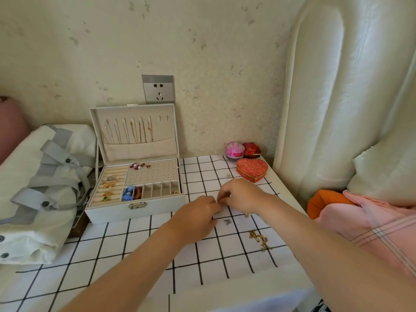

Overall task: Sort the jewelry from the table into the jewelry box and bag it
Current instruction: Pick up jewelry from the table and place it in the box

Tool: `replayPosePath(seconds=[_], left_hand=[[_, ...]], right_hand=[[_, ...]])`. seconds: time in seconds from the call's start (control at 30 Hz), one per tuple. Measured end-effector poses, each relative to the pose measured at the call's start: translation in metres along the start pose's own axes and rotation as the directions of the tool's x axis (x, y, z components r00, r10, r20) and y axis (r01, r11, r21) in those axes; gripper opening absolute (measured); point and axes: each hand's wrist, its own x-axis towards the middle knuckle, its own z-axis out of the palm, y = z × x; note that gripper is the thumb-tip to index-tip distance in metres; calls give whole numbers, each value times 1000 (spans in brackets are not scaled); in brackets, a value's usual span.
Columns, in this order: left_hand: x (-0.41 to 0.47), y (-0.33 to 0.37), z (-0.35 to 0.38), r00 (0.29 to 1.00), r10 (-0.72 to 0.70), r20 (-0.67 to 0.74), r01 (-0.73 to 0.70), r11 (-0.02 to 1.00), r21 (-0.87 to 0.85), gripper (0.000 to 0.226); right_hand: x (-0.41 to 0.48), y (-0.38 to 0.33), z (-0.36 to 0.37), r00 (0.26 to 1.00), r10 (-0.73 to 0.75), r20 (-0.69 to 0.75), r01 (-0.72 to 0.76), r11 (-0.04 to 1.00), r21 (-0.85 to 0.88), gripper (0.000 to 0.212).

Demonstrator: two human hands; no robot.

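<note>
Hands together at mid-table: left hand (198,218) and right hand (238,195) knuckles up, fingertips curled inward and meeting just above the checked cloth (202,255). Space between the fingertips hidden; impossible to tell whether either hand pinches anything.

Jewelry box (135,208) just left of the hands, toward the far left of the cloth, lid (137,152) standing open against the wall, thin chains (139,131) hanging in a row inside it. In the tray: rings (108,185) tucked into the left-hand rolls, red and pearl earrings (139,165) along the far edge of the perforated pad, blue piece (128,192) in the leftmost small near compartment.

Loose jewelry on the cloth to the right: gold chain (258,238) near and right of the hands, beside the right forearm; small silver piece (227,222) just nearer than the fingertips; another small piece (247,215) at the right wrist, too small to make out.

Heart-shaped red box (252,168) at the far right corner, pink round box (234,149) and dark red box (252,150) beyond it by the wall. White bag (45,176) with grey straps left of the jewelry box. Wall socket (158,88) above the lid. Cream padded headboard (349,97) on the right.
</note>
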Motion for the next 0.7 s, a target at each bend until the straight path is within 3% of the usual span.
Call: replayPosePath(seconds=[0.1, 0.27, 0.37, 0.53, 0.7], left_hand=[[0, -3, -1, 1000, -13, 5, 14, 1000, -16, 19], [-2, -10, -8, 997, -68, 24, 69, 994, -88, 13], [0, -14, -15, 992, -128, 22, 130, 977, -170, 25], [2, -20, -16, 986, -159, 51, 166, 973, -160, 53], [0, -17, -15, 987, -157, 29, 159, 971, -177, 52]], right_hand=[[1, 1, -4, 1000, -2, 31, 2, 1000, -5, 11], [-3, -2, -16, 999, 2, 34, -4, 999, 50, 17], [-9, -8, -24, 998, 13, 60, -20, 993, 116, 17], [-22, -11, -26, 964, 12, 266, -40, 994, 98, 17], [-21, -10, -14, 965, -1, 261, -14, 998, 55, 11]])
